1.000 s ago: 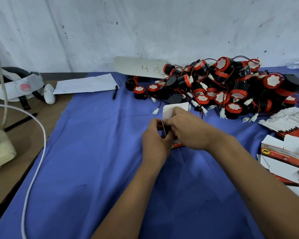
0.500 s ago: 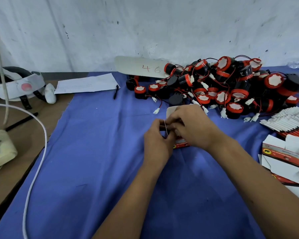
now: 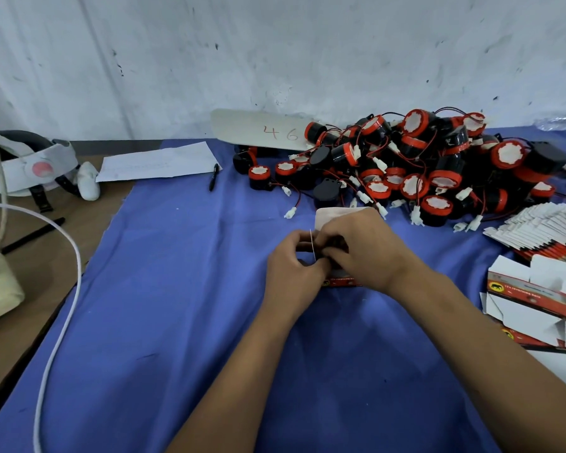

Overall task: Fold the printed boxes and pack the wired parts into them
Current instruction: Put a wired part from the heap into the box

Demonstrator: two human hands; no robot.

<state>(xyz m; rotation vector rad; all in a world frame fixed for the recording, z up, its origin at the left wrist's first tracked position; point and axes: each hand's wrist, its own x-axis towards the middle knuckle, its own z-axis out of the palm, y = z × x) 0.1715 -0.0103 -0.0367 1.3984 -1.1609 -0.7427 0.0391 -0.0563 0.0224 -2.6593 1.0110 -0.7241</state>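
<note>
A small printed box (image 3: 340, 282) with a red strip stands on the blue cloth at the centre, its white top flap (image 3: 332, 214) raised behind my fingers. My left hand (image 3: 293, 266) grips its left side, beside a thin white side flap. My right hand (image 3: 356, 248) covers the box's top and right side, fingers curled over the opening. What lies inside the box is hidden. A heap of black and red wired parts (image 3: 415, 165) with white plugs lies just behind, to the right.
Flat printed box blanks (image 3: 543, 228) are fanned out at the right, with opened cartons (image 3: 536, 295) below them. A pen (image 3: 213, 176), a paper sheet (image 3: 159, 161) and a card marked 46 (image 3: 262, 130) lie at the back. A white cable (image 3: 62, 305) and headset (image 3: 23, 165) sit left.
The white top flap has dropped lower behind my right hand, which has closed further over the box opening. My left hand stays on the box's left side.
</note>
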